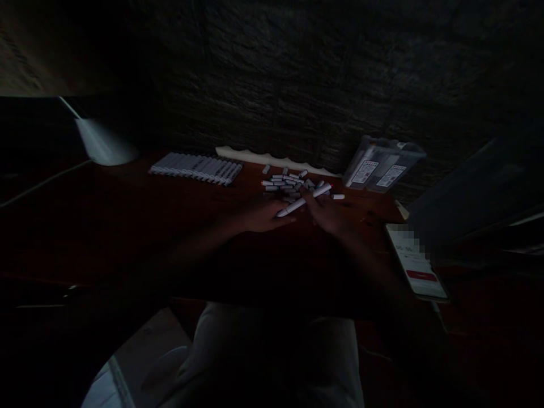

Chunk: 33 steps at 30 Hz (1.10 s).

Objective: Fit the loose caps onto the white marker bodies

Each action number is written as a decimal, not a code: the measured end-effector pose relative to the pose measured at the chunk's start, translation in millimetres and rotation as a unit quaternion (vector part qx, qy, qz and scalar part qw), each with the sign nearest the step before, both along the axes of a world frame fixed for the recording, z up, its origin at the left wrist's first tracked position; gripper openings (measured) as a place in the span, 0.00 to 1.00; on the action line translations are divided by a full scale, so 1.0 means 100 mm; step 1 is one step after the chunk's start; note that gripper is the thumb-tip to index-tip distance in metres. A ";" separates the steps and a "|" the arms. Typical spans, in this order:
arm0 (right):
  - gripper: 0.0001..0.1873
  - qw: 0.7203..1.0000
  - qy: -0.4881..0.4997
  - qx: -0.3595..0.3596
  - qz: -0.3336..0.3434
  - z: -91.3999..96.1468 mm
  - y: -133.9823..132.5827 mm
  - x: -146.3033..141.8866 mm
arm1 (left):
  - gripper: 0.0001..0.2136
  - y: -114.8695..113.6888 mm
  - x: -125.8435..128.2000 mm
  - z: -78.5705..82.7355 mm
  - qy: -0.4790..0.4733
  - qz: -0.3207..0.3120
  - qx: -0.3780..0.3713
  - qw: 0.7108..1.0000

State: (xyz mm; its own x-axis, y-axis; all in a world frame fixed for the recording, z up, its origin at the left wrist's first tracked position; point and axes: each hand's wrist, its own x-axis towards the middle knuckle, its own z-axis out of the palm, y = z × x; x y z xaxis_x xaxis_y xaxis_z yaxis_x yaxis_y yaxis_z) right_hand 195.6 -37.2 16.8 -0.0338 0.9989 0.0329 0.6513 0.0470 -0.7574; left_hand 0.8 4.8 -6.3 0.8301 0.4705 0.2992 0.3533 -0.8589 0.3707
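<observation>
The scene is very dark. Both my hands meet over a reddish-brown table [127, 226] and hold one white marker [302, 201] that lies slanted between them. My left hand [263, 215] grips its lower left end. My right hand [327, 215] pinches the upper right end, near the cap. Just behind the hands lies a loose pile of white marker caps and short pieces [289, 182]. A neat row of several white markers [196, 168] lies side by side at the back left.
A clear plastic box with labels [380, 164] stands at the back right. A lit phone [419, 266] lies at the right edge. A white lamp shade [102, 144] sits at the left. A white scalloped strip [272, 160] runs along the dark stone wall.
</observation>
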 end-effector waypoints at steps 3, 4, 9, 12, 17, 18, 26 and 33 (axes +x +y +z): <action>0.31 1.000 -0.004 0.007 0.003 0.01 -0.01 0.00 | 0.13 -0.01 0.01 0.01 0.005 0.006 0.009 1.000; 0.31 1.000 -0.002 0.006 0.003 0.02 -0.02 -0.01 | 0.13 -0.01 0.01 0.02 0.008 0.010 0.010 1.000; 0.30 1.000 -0.001 0.005 0.001 0.03 -0.03 -0.02 | 0.13 -0.01 0.01 0.02 0.015 0.022 -0.003 1.000; 0.30 1.000 -0.003 0.019 0.005 0.03 -0.03 -0.01 | 0.14 0.00 0.00 0.00 0.018 0.023 0.005 1.000; 0.30 1.000 -0.001 0.013 0.010 0.03 -0.02 -0.02 | 0.13 0.01 0.01 -0.01 0.021 0.026 -0.005 0.999; 0.30 1.000 -0.001 0.015 0.010 0.02 -0.02 -0.02 | 0.13 0.01 0.01 -0.01 0.021 0.026 -0.008 0.999; 0.30 0.999 0.004 0.029 0.017 0.04 -0.04 -0.02 | 0.14 0.00 0.01 0.02 0.023 0.023 -0.010 0.999; 0.31 1.000 0.013 0.022 0.013 0.04 -0.03 -0.02 | 0.13 0.00 0.02 0.02 0.018 0.026 -0.004 1.000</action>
State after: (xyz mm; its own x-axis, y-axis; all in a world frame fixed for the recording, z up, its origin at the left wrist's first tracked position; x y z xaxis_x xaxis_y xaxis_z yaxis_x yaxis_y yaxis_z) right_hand 193.4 -39.8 20.3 -0.0584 0.9953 0.0772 0.6302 0.0967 -0.7704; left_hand 2.6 4.6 -4.6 0.8148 0.5149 0.2665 0.4096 -0.8365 0.3639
